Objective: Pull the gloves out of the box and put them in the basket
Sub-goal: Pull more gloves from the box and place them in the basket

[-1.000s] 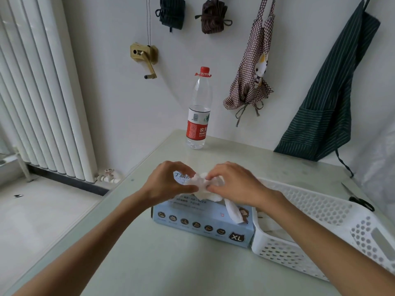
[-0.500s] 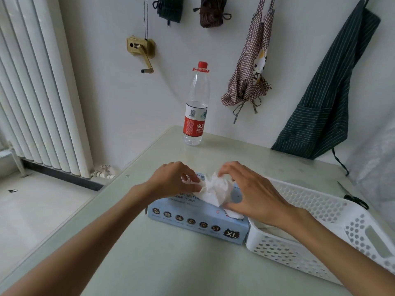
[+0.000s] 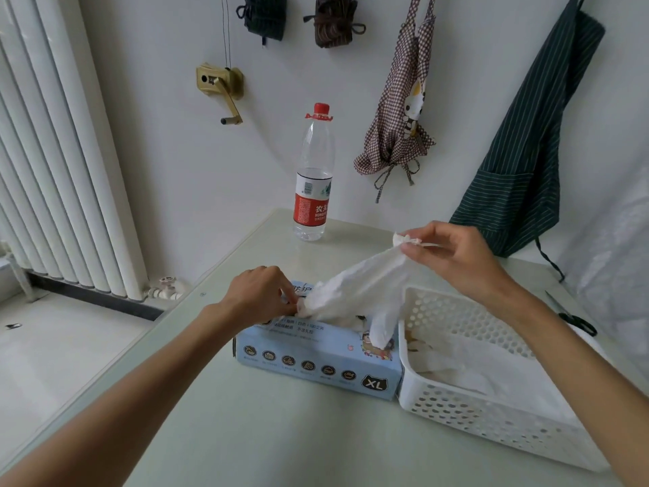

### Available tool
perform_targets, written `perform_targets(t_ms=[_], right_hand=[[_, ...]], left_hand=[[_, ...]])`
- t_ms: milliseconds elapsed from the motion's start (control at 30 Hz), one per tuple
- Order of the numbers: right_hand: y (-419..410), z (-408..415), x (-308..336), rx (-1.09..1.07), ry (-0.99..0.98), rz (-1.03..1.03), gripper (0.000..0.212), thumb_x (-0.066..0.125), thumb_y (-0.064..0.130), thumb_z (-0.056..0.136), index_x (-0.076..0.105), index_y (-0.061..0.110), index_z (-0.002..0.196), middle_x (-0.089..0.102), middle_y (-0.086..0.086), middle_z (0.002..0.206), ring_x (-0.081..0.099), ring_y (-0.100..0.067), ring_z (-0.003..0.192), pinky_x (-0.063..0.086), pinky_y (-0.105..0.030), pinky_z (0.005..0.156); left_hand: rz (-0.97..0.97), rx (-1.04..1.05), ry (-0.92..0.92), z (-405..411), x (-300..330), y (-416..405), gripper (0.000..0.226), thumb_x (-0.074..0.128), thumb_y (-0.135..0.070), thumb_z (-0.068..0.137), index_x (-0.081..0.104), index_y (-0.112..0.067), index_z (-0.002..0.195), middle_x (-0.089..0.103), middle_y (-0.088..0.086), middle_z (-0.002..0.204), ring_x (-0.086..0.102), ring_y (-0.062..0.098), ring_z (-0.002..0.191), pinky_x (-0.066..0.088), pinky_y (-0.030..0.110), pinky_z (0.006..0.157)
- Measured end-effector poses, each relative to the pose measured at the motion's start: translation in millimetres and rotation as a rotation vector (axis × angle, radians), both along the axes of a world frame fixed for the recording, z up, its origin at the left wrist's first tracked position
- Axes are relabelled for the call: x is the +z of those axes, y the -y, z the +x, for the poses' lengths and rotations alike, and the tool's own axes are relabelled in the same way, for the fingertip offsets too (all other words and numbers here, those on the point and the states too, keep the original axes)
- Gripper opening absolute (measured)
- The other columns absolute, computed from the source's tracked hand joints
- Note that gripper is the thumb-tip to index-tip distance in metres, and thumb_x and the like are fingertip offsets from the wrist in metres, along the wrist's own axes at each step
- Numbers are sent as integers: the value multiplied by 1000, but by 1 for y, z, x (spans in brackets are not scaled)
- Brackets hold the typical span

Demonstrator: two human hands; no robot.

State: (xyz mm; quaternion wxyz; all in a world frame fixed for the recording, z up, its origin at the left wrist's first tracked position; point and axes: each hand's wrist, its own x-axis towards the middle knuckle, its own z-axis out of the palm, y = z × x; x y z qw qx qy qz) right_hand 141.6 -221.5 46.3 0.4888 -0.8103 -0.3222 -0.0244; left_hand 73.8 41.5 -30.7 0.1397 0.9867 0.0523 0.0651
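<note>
Both hands (image 3: 351,272) stretching crinkled white glove (image 3: 354,293), above blue box (image 3: 316,363)

A plain white wall (image 3: 175,170) stands behind a pale green bench (image 3: 267,434), with a white ribbed radiator (image 3: 52,170) at the left above a light tiled floor (image 3: 52,363). On the wall hang a brass crank fitting (image 3: 219,82), a checked apron (image 3: 400,117) and a dark striped apron (image 3: 526,152). Soft, even daylight fills the room.
</note>
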Motion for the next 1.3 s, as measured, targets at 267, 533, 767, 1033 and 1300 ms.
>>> perform_targets(t_ms=[267,533,767,1033,1300], right_hand=[[6,-5,7,64,-37,-148,15,66,24,87,61,9,88,67,14,114,54,5,114,33,-23,102],[-4,-10,24,-8,150,-31,5,59,23,92,55,22,90,66,8,101,57,9,99,38,-2,84],[21,-10,29,-34,139,-134,5,59,25,92,55,26,91,63,15,97,56,6,95,40,-11,78],[44,-3,50,-81,116,-92,5,57,25,93,53,25,90,70,-3,99,65,-16,92,50,-34,80],[43,-21,57,5,163,-102,11,53,24,95,52,14,99,58,7,78,52,0,65,42,-16,62]], left_hand=[[-439,-62,-178,2,20,-18,30,75,-16,79,65,-17,107,68,1,107,64,16,95,50,35,95],[-383,-303,29,8,79,21,32,57,-3,91,63,-20,117,61,-10,116,61,6,101,46,16,88],[-55,-169,-297,9,31,16,30,73,-13,80,67,-24,107,68,-9,109,63,7,91,50,27,89],[-67,-114,-187,0,31,11,22,67,-29,86,69,-33,107,68,-12,110,62,4,96,46,20,81],[-606,-358,28,-2,115,103,68,65,-73,64,59,-26,112,62,-13,103,61,5,93,50,22,77]])
